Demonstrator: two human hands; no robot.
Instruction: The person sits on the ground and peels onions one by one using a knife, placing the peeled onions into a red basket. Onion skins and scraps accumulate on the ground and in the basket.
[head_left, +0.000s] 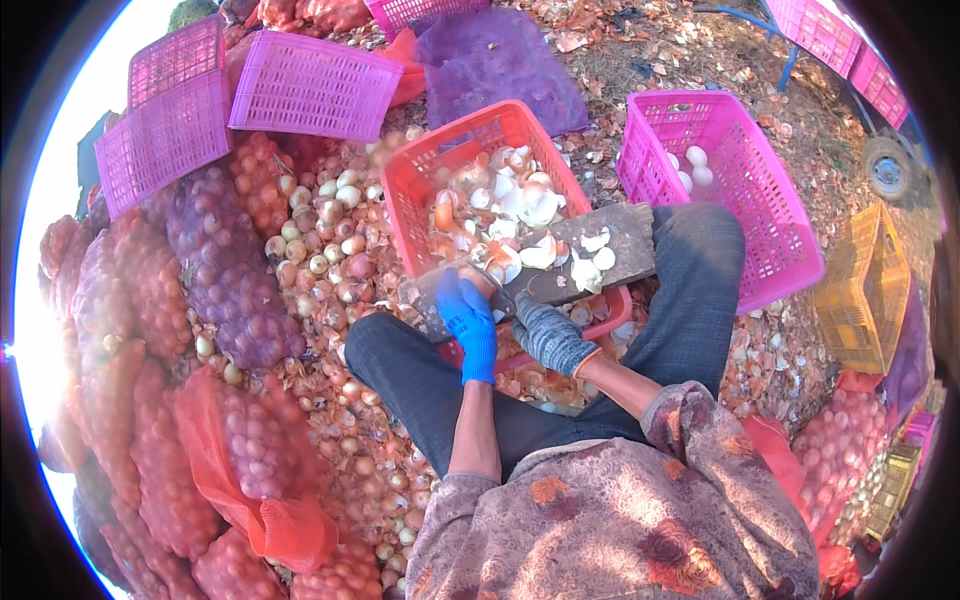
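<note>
My left hand (466, 319), in a blue knitted glove, holds a brownish onion (477, 279) on the near-left part of a worn wooden board (632, 236). My right hand (553, 339), in a grey knitted glove, grips a knife whose dark blade (501, 298) lies against the onion; its handle is hidden in my fist. The board spans a red plastic crate (409, 217) between my knees. Onion peels and white onion pieces (586, 271) lie on the board to the right. More peels and cut skins (517, 196) fill the crate behind it.
A pink crate (780, 217) with a few peeled onions (697, 166) stands beyond my right knee. Loose onions (330, 225) and filled mesh sacks (232, 277) crowd the left. A yellow crate (862, 296) stands at far right; a purple mesh sack (510, 67) lies ahead.
</note>
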